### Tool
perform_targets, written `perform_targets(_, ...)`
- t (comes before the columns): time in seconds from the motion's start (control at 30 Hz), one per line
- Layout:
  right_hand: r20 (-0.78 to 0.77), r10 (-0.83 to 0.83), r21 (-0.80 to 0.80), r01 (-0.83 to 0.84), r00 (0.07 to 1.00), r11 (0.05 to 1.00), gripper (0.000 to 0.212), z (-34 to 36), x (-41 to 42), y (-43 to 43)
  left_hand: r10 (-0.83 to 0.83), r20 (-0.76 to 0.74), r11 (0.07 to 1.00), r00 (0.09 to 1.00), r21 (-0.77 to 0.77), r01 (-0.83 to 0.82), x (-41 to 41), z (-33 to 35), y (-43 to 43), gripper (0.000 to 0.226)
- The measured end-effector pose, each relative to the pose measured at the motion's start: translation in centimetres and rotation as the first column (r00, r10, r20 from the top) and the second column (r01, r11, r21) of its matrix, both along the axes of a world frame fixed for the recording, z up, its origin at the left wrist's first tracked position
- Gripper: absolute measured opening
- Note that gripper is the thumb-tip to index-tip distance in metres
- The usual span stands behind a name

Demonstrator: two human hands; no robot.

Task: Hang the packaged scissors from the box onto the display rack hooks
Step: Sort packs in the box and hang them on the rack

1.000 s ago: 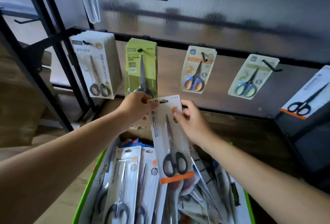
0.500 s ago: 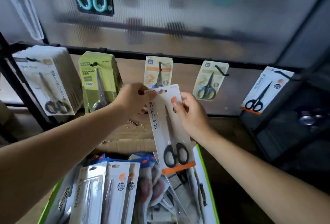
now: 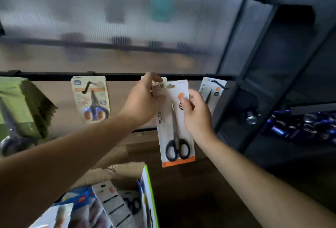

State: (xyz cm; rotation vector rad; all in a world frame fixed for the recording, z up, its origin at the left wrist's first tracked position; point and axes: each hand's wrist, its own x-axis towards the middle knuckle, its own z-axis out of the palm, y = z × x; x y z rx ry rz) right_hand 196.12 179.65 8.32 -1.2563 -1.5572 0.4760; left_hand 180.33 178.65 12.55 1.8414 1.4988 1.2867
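below the wrists, loose packs in the box (image 3: pixel 149 187). between the hands, upright, the packaged scissors (image 3: pixel 175 127): top left corner pinched by the left hand (image 3: pixel 143 100), right edge pinched by the right hand (image 3: pixel 196 113). just behind, the rail (image 3: pixel 120 77). left of the hands, a blue-handled pack (image 3: pixel 91 98); right of them, a white pack (image 3: pixel 213 87) on its hook.

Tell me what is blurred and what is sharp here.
Head view: motion blur smears the frosted panel and green packs at left; the held scissors pack, left hand and right hand look fairly sharp; the shelves at right are dim.
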Motion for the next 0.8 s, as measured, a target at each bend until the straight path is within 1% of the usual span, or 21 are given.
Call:
perform_targets(0.13, -0.002, -0.1, -0.019, 0.1, 0.995, 0.995, 0.024, -1.0, 4.4, 1.9, -0.068, -0.097, 0.998, 0.993, 0.006, 0.069, 4.7, 0.0, 2.2, 0.037)
perform_targets(0.2, 0.013, -0.139, -0.033, 0.139, 0.99, 0.99, 0.026, -1.4, 6.0, 2.7, -0.078, -0.176, 0.997, 0.981, -0.001, 0.079, 6.3, 0.0, 3.3, 0.042)
perform_targets(0.27, 0.007, -0.166, -0.039, 0.166, 0.986, 0.985, 0.024, -1.4, 7.5, 3.4, -0.078, -0.254, 0.997, 0.964, -0.021, 0.075, 7.9, 0.1, 4.3, 0.046)
perform_targets(0.4, -0.017, -0.21, -0.061, 0.208, 0.978, 0.976, 0.017, -0.8, 10.6, 4.6, -0.102, -0.352, 0.995, 0.93, -0.021, 0.101, 10.8, 0.6, 6.4, 0.05)
perform_targets(0.6, -0.054, -0.277, -0.107, 0.27, 0.959, 0.957, 0.02, -0.4, 15.1, 6.7, -0.203, -0.407, 0.979, 0.891, -0.059, 0.197, 15.3, 1.0, 8.5, 0.052)
perform_targets(0.7, -0.07, -0.281, -0.138, 0.269, 0.957, 0.953, 0.022, -0.6, 16.0, 7.7, -0.226, -0.413, 0.974, 0.882, -0.104, 0.2, 16.6, 1.0, 9.1, 0.053)
perform_targets(0.8, -0.033, -0.313, -0.153, 0.304, 0.949, 0.94, 0.023, -1.0, 16.3, 8.6, -0.231, -0.414, 0.971, 0.881, -0.151, 0.184, 17.3, 0.6, 10.0, 0.055)
